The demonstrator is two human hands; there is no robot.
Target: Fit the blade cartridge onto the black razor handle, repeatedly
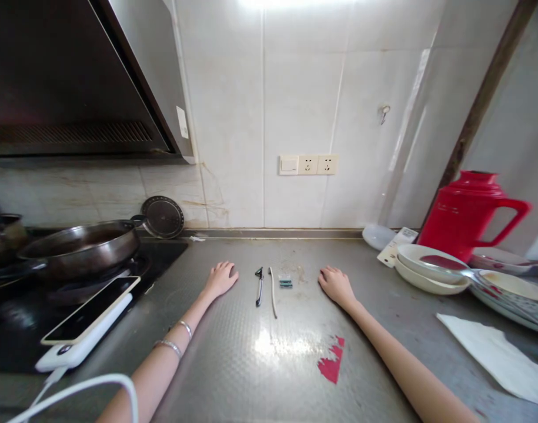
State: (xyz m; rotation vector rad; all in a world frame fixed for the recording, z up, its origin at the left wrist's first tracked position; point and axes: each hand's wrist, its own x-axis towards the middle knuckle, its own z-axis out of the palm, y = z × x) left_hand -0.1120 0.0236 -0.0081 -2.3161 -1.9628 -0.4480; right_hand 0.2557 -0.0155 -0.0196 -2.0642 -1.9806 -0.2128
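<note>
Pale wall tiles back a metal kitchen counter, with a black hob (160,254) and a steel pan (90,249) well left of a white cord (273,292). Left of the cord too, the person's left hand (220,279) rests palm down, fingers loosely bent and close together, pinching nothing. Just left of the cord lies a slim black-headed tool (260,288), its broader end toward the wall, its long axis running back toward the person. The cord lies nearly parallel, slightly bowed. Beside it to the right, two small green pieces (285,283) sit crosswise, their long axes running left to right. Nearer the person and right of the cord is a torn red scrap (331,364); beyond it, the right hand (337,284) lies palm down, fingers gently curled and empty. Far right stands a red flask (465,214). Handling appears paused, with the small items laid out between the hands; lifting any one would call for a light fingertip pinch.
</note>
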